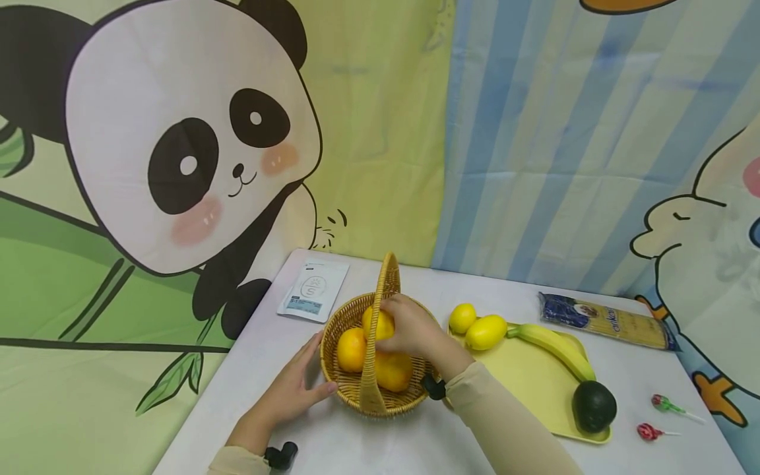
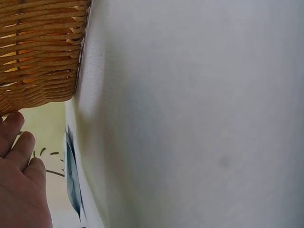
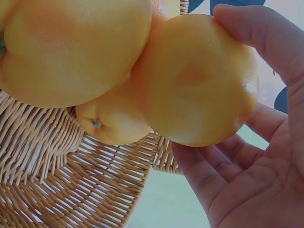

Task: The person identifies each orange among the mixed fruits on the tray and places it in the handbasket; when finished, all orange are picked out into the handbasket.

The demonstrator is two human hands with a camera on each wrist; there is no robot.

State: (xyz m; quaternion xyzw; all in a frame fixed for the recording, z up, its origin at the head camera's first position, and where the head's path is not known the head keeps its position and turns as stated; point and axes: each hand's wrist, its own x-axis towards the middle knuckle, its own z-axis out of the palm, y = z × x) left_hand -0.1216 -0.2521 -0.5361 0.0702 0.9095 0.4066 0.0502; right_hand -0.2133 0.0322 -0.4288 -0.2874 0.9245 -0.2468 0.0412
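Observation:
A wicker basket [image 1: 341, 323] with a tall arched handle stands on the table and holds several oranges. My right hand [image 1: 410, 326] reaches in from the right and grips one orange [image 3: 199, 80] between thumb and fingers, inside the basket's upper part. Two other oranges [image 1: 351, 351] show plainly in the head view; in the right wrist view a large orange [image 3: 71, 52] fills the upper left. My left hand [image 1: 291, 389] lies at the basket's left side, thumb and fingers spread along its wall. From the left wrist, its fingertips meet the weave low on the basket.
Right of the basket, a yellow tray [image 1: 510, 382] bears two lemons [image 1: 486, 332], a banana [image 1: 555, 349] and a dark green avocado-like fruit [image 1: 595, 406]. A pasta packet [image 1: 608, 322] lies behind it, two lollipops [image 1: 649, 432] at right. A white pouch [image 1: 313, 289] lies back left.

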